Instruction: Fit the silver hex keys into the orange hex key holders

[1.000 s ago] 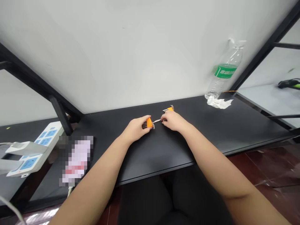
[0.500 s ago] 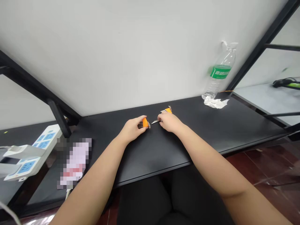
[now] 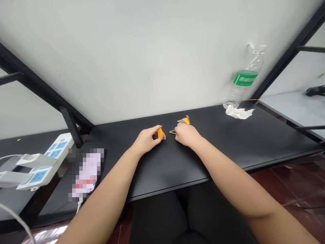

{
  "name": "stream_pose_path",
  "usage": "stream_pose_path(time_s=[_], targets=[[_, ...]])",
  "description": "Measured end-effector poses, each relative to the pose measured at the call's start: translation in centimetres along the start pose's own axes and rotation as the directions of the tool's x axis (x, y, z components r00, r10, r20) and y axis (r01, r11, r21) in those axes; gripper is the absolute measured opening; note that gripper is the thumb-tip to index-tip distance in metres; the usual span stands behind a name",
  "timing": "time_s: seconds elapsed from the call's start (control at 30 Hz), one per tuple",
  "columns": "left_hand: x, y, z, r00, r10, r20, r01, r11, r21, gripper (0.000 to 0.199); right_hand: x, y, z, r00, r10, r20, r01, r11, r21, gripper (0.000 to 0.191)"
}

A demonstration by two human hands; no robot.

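Note:
On the black desktop (image 3: 162, 166), my left hand (image 3: 146, 141) is closed around an orange-holder hex key set (image 3: 160, 133), thumb and fingers on its sides. The short bent ends of the keys point right. My right hand (image 3: 188, 134) is closed on thin metal rods (image 3: 172, 132), whose tips stick out to the left; they look like hex keys, but the rest is covered by the fingers. Just beyond this hand lies a second orange-holder hex key set (image 3: 186, 120), its long ends pointing left. A small gap separates the two hands.
A clear water bottle (image 3: 245, 78) with a green label stands against the wall at the back right, beside crumpled white tissue (image 3: 239, 112). To the left are a blurred-out phone-like thing (image 3: 87, 169) with a cable and a white power strip (image 3: 59, 145). Black frame bars flank the desktop.
The whole view has shifted slightly. The rods in my right hand show at a different angle, and more of the second set's long keys shows. My left hand keeps its hold.

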State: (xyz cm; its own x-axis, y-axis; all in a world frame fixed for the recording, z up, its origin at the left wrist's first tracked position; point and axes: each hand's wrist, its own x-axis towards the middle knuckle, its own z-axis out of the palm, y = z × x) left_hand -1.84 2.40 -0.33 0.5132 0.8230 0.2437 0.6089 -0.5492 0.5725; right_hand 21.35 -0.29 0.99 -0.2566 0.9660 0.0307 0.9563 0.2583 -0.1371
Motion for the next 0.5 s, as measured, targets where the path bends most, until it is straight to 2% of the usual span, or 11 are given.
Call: stream_pose_path(time_s=[0.1,0.2,0.27,0.37,0.5], targets=[[-0.01,0.07,-0.1,1.0,-0.006,0.006,0.006,1.0,0.001,0.049,0.02,-0.17,-0.01,1.0,-0.002,-0.01,0.002,1.0,-0.003,0.015],[-0.01,0.19,-0.16,1.0,-0.002,-0.006,0.002,1.0,-0.002,0.048,-0.14,-0.03,-0.29,0.995,-0.016,-0.096,0.022,0.998,0.052,0.012],[-0.03,0.34,-0.19,1.0,0.003,-0.015,-0.003,1.0,0.001,0.049,-0.24,0.15,-0.47,0.984,-0.069,-0.165,0.092,0.987,0.134,0.01],[-0.09,0.64,-0.24,1.0,0.016,-0.023,-0.015,1.0,0.01,0.047,-0.25,0.35,-0.54,0.96,-0.198,-0.2,0.251,0.924,0.288,0.007],[-0.19,0.92,-0.27,0.998,0.02,-0.052,-0.02,1.0,-0.003,0.046,-0.18,0.49,-0.45,0.946,-0.251,-0.203,0.316,0.852,0.418,0.009]])
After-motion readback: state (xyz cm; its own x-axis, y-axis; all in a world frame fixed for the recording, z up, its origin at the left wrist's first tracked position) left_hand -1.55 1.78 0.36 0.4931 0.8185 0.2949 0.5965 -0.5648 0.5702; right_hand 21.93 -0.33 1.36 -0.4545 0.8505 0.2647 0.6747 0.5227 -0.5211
